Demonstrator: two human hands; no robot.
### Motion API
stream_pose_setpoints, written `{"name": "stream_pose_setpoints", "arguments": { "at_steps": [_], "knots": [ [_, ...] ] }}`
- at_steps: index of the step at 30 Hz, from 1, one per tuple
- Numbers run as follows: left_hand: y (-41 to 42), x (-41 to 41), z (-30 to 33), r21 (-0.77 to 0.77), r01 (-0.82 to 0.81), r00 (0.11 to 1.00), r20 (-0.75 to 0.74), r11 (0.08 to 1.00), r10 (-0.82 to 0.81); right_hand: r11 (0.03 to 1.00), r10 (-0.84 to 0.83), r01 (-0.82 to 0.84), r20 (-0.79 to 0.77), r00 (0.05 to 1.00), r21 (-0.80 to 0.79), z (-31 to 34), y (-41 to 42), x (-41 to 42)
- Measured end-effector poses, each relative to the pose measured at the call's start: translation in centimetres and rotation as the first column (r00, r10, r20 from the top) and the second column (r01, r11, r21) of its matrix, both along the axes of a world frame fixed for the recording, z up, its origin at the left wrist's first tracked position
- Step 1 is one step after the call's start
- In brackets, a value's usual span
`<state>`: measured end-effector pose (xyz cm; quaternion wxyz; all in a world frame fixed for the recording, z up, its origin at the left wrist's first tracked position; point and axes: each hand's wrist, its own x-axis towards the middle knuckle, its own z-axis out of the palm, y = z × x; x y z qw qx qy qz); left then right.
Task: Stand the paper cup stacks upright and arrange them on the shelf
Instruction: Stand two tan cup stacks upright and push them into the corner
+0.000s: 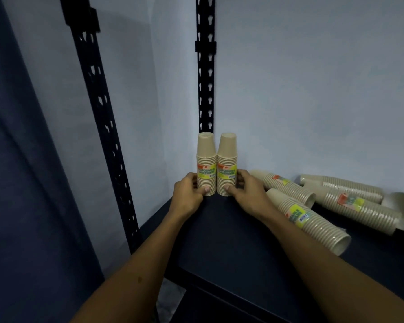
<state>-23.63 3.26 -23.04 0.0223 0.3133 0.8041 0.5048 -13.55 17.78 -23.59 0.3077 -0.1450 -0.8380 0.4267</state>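
2 paper cup stacks stand upright, bottoms up, side by side and touching in the back left corner of the dark shelf, just in front of the rear black slotted post. The left hand holds the left stack near its base, thumb on the front and fingers curled round its outer side; the right hand holds the right stack the same way, so each grip is closed on its own stack. Both stacks carry a yellow label (the print is too blurred to read with certainty). To the right, 4 more stacks lie on their sides on the shelf: a near one just beside the right forearm, another behind it, and 2 further right by the pale wall. A second slotted post leans through the left foreground.
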Motion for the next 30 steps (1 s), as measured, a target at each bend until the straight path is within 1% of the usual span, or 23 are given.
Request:
{"name": "stream_pose_setpoints", "arguments": {
  "at_steps": [3, 8, 26, 30],
  "knots": [
    [0.05, -0.14, 0.01, 0.006, 0.001, 1.000, 0.010, 1.000, -0.001, 0.998, 0.003, -0.003, 0.008, 1.000, 0.056, 0.05, 0.03, 0.08],
    [0.18, -0.19, -0.03, 0.013, -0.015, 1.000, 0.021, 1.000, 0.014, 0.995, -0.016, 0.015, 0.009, 1.000, 0.101, 0.07, -0.19, 0.14],
    [0.02, -0.30, 0.04, 0.008, -0.006, 1.000, 0.013, 1.000, 0.006, 0.992, -0.036, 0.031, 0.040, 0.999, 0.120, 0.14, -0.54, 0.30],
    [-0.04, -0.22, -0.02, 0.003, 0.000, 1.000, 0.011, 1.000, 0.000, 0.992, -0.048, 0.045, 0.021, 0.999, 0.116, 0.44, -0.94, 0.61]
  ]
}}
